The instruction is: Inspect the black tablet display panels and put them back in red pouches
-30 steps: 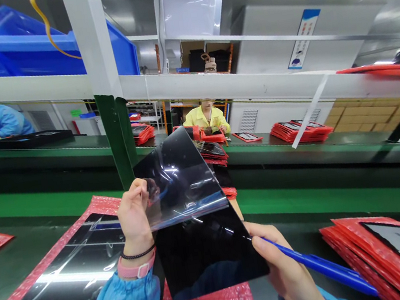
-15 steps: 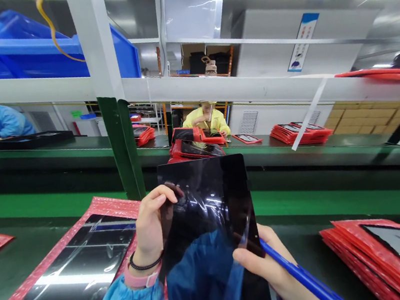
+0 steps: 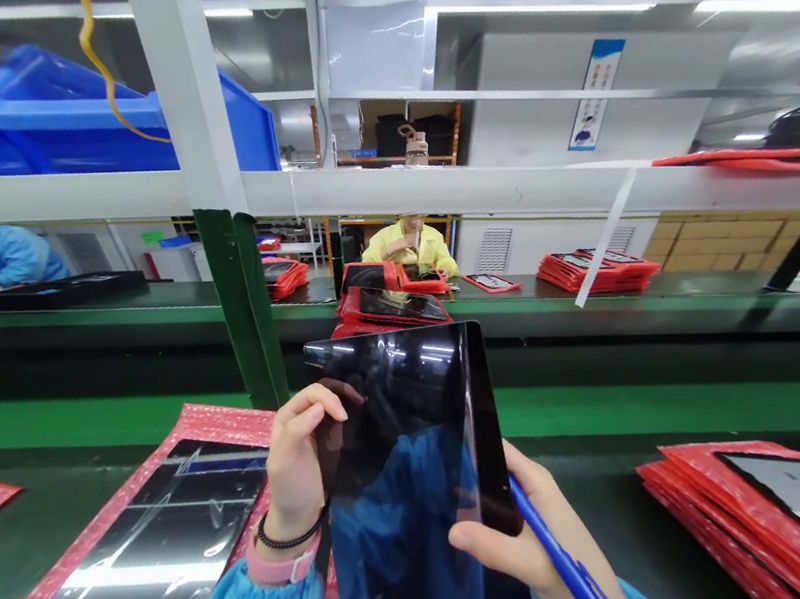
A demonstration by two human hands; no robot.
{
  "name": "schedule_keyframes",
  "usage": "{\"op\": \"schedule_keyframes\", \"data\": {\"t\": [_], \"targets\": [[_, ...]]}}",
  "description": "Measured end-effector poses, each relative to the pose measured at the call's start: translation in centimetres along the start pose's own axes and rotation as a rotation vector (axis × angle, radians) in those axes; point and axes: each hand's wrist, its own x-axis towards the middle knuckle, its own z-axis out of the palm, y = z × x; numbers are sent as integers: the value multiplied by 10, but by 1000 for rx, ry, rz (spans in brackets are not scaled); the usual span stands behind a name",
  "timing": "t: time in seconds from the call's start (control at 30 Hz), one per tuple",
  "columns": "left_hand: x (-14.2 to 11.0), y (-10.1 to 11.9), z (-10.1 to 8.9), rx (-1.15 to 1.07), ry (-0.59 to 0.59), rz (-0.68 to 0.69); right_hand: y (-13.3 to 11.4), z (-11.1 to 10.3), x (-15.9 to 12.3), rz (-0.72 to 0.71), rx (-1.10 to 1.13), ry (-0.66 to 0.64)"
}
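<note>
A glossy black tablet screen is held up in front of me, tilted so that it mirrors ceiling lights and a blue sleeve. Clear film seems to lie over it, its edge running down the right part. My left hand is closed on the left edge, fingertips at the front face. With my right hand I grip the lower right edge, thumb on the front, fingers behind and hidden. A blue pen is also held in that hand. Left of the screen, a larger black panel lies on pink bubble wrap.
Red bubble-wrap sleeves are stacked on the right of the dark bench. A green-wrapped post stands ahead, with a blue bin overhead. Across the way, a person in yellow sits behind more red sleeves.
The tablet screen has tilted a little, so its reflections have moved and the ceiling lights now show near its top. Both hands keep their grip. The whole view has shifted slightly.
</note>
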Motion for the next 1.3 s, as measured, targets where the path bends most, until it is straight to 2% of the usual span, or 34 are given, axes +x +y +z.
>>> {"op": "schedule_keyframes", "data": {"t": [0.1,0.2,0.4,0.5,0.57,0.67,0.8,1.0,1.1,1.2,1.3], "targets": [[0,-2,-2,2,-8,22,14,2,-5,-115,-105,121],[0,-3,-7,18,-30,60,30,6,-10,-378,-304,212],[2,-9,-16,48,-55,193,34,4,-5,-822,-767,189],[2,-11,-18,68,-70,289,31,-1,2,-1065,-991,231],[1,-12,-18,83,-89,345,31,-2,6,-1162,-1065,257],[0,-11,-16,111,-128,418,33,-2,10,-1237,-1092,272],[-3,-11,-17,156,-197,521,38,-3,10,-1310,-1006,287],[-7,-9,-19,264,-306,750,46,-19,2,-1268,-917,344],[-8,-2,-15,285,-354,875,44,-25,2,-1318,-893,390],[-9,3,-9,306,-383,973,38,-25,2,-1362,-885,446],[-12,1,-6,339,-393,1027,37,-22,-2,-1290,-885,472]]}}
